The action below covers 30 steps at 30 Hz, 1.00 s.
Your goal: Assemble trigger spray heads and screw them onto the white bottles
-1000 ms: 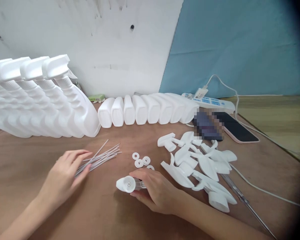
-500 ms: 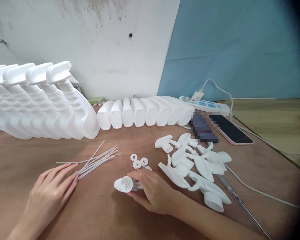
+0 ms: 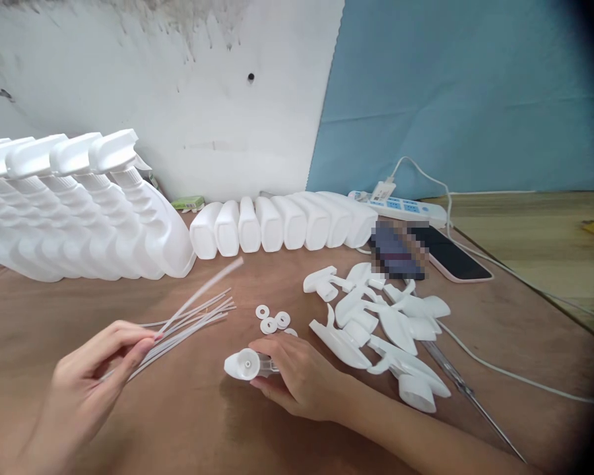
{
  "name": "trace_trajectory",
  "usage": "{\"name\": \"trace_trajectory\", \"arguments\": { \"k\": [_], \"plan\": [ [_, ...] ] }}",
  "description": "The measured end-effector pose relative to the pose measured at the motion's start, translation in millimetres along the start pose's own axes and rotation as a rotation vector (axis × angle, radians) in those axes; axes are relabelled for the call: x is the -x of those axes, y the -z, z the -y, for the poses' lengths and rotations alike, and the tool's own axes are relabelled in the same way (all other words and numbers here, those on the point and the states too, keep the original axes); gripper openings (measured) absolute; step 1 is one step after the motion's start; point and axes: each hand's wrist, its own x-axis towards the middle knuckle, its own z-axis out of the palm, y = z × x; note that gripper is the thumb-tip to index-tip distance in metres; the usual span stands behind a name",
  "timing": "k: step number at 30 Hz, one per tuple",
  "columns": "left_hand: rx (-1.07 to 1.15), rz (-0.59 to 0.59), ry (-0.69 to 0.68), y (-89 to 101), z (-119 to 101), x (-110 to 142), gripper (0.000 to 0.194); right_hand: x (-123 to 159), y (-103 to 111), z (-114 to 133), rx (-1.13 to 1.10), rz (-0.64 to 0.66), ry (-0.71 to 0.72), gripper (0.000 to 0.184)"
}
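Between thumb and fingertips, my left hand (image 3: 101, 369) pinches a thin white plastic tube (image 3: 200, 295), tilted up to the right and blurred at its far end. Under it lies a bundle of similar tubes (image 3: 198, 330) on the table. My right hand (image 3: 301, 379) grips a white spray bottle trigger head (image 3: 241, 364) on its side, the round collar opening facing up at me. Just beyond that hand lie several white washers (image 3: 268, 325). More white trigger heads (image 3: 387, 323) are piled to the right of it.
Assembled white spray bottles (image 3: 84, 211) stand in a row at the left. Several white bottles (image 3: 282, 224) lie along the wall. A phone (image 3: 458, 254), a power strip (image 3: 406, 208), a cable and a metal rod (image 3: 468, 392) are at the right. The brown table (image 3: 178, 422) carries everything.
My left hand has closed from resting on the tubes to pinching one and lifting it off the bundle. My right hand keeps holding the trigger head in place. The view has shifted slightly.
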Motion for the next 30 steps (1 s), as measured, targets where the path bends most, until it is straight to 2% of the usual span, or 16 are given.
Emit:
{"name": "trace_trajectory", "arguments": {
  "k": [1,4,8,12,18,23,30],
  "plan": [
    [0.062,0.028,0.056,-5.9,-10.4,-7.1,0.009,-0.1,0.0,0.2,0.000,0.003,-0.005,0.022],
    [0.353,0.102,0.075,-25.3,-38.5,-29.5,0.014,-0.8,0.7,1.1,-0.008,0.014,-0.018,0.022],
    [0.550,0.114,-0.035,-45.0,-57.4,-47.6,0.012,-1.7,2.6,1.6,-0.023,0.031,-0.026,0.022],
    [0.535,0.123,-0.178,-52.8,-54.1,-46.0,0.014,-1.5,3.1,0.5,-0.027,0.034,-0.029,0.022],
    [0.525,0.147,-0.243,-52.2,-41.8,-35.4,0.021,-1.6,0.6,-1.5,-0.036,0.019,-0.021,0.022],
    [0.465,0.116,-0.363,-52.8,-36.2,-31.9,0.025,-2.8,0.7,-1.4,-0.027,0.019,-0.023,0.021],
    [0.343,0.168,-0.402,-50.5,-41.3,-33.4,0.028,-2.6,1.2,-1.1,-0.031,0.014,-0.024,0.021]
  ]
}}
